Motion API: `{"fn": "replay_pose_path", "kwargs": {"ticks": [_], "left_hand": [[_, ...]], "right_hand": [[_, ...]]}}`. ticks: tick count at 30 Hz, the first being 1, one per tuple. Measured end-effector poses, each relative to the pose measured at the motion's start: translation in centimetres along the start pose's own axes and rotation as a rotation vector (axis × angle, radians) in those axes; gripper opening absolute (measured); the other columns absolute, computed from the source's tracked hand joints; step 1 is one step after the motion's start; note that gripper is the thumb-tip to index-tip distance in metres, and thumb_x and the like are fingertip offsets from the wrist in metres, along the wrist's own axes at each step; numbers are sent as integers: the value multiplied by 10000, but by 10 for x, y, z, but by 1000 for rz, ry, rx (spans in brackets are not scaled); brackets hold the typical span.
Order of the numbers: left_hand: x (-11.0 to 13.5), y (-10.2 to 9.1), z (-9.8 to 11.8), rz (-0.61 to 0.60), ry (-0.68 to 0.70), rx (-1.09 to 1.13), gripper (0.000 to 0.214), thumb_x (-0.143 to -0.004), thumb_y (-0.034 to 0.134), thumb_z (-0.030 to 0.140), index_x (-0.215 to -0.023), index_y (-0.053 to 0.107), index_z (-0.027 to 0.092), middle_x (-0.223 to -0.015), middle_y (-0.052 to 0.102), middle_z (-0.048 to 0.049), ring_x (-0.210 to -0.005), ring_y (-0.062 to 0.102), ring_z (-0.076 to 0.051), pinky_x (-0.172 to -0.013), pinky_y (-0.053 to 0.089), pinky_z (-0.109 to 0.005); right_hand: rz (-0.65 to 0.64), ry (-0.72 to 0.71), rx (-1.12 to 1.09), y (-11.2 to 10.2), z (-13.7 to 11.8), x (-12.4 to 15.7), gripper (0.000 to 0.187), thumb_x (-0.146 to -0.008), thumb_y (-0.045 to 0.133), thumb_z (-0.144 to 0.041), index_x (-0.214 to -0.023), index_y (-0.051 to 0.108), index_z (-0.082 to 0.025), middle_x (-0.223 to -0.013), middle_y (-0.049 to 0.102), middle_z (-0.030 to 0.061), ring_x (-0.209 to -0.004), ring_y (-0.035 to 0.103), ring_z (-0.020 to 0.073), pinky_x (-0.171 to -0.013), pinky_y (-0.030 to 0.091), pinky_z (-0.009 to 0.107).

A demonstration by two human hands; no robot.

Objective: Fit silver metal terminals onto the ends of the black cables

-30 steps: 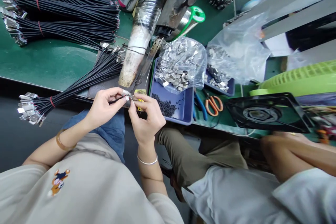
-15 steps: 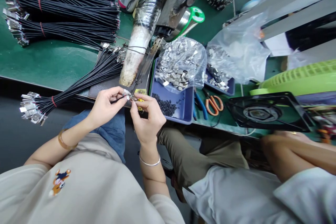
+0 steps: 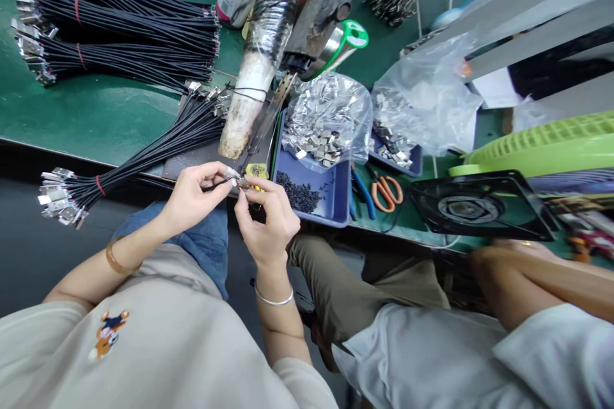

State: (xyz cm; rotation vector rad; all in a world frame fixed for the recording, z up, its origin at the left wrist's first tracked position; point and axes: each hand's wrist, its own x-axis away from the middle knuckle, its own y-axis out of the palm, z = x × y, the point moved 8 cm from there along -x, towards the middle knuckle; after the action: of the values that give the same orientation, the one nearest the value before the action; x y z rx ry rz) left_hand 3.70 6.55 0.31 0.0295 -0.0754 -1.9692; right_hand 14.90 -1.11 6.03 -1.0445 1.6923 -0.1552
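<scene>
My left hand (image 3: 196,199) is closed in a pinch on a black cable (image 3: 210,188), close to its end at the table's front edge. Thumb and fingertips of my right hand (image 3: 269,220) press on a small metal connector (image 3: 242,183) at that cable end, touching the left fingertips. How the two parts fit together is too small to make out. Left of the hands, a banded bundle of black cables (image 3: 144,146) with metal plugs lies across the edge. A blue tray (image 3: 336,208) beside my right hand holds small black pieces (image 3: 300,195) and a clear bag of metal connectors (image 3: 329,121).
A foil-wrapped duct (image 3: 247,77) and a soldering iron tip (image 3: 286,84) reach down before my hands. Solder spool (image 3: 336,48), pliers (image 3: 363,195), orange-handled scissors (image 3: 386,195) and a black fan (image 3: 480,208) stand around. More cable bundles (image 3: 134,19) lie left. A co-worker's arm (image 3: 532,275) is at right.
My right hand has shifted slightly left, its fingertips still at the connector. My left hand keeps its pinch on the cable. The view has turned a little.
</scene>
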Motion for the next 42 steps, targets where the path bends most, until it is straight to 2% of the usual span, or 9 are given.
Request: {"fn": "replay_pose_path", "kwargs": {"ticks": [4,8,10,15,22,27,33,38,42], "left_hand": [[2,2,5,-53,12,-89,140,-760,636,249,-750,695,122,-716,693,-29,-664,611,-112,-651,488,-199],[5,3,9,-163,20,-116,160,-750,601,228,-644,662,125,-607,627,-3,-566,529,-90,-555,416,-186],[5,3,13,-245,36,-134,184,-774,591,221,-650,685,121,-591,620,-1,-540,502,-85,-528,385,-187],[9,7,29,-429,206,-343,158,-830,635,182,-796,777,123,-679,695,-22,-555,522,-87,-545,370,-197],[16,20,27,-350,384,-737,196,-812,538,64,-675,653,146,-607,589,2,-545,471,-104,-573,338,-236],[8,10,7,-247,96,-280,175,-846,567,222,-746,673,124,-600,562,18,-553,467,-86,-562,377,-203],[5,7,0,-176,-21,-87,249,-792,668,333,-695,715,109,-613,637,-13,-563,531,-100,-552,408,-207],[4,5,2,-93,25,-168,211,-792,648,274,-804,787,117,-824,793,-77,-729,700,-176,-701,548,-240],[6,6,4,-89,78,-213,198,-787,614,221,-790,786,123,-800,793,-63,-708,704,-159,-684,545,-218]], "right_hand": [[-60,150,-100,-16,9,5,103,-932,611,-134,-946,599,-235,-880,766,17,-650,737,129,-568,574,234],[391,224,-27,-81,13,13,118,-947,616,-314,-862,569,-245,-589,533,-78,-390,489,95,-398,370,242],[451,309,115,-100,26,15,222,-940,603,-412,-809,569,-236,-570,494,-67,-392,435,98,-408,325,258],[-165,577,372,-71,109,8,306,-863,587,-464,-701,627,-207,-664,646,33,-577,537,155,-622,411,311],[-498,744,283,-39,171,11,206,-715,639,-397,-720,676,-194,-714,713,53,-572,527,159,-629,383,313],[-436,714,294,-40,150,1,130,-688,607,-342,-646,591,-221,-569,607,-12,-491,458,127,-579,347,291],[136,729,-66,-64,88,6,162,-751,653,-363,-732,578,-221,-717,682,7,-518,517,105,-514,374,241],[-55,793,-414,-21,53,26,117,-756,731,-308,-778,696,-199,-780,716,-5,-439,387,47,-440,289,222],[-148,808,-394,5,46,36,181,-853,660,-354,-800,716,-190,-761,718,10,-478,442,74,-488,344,241]]}}
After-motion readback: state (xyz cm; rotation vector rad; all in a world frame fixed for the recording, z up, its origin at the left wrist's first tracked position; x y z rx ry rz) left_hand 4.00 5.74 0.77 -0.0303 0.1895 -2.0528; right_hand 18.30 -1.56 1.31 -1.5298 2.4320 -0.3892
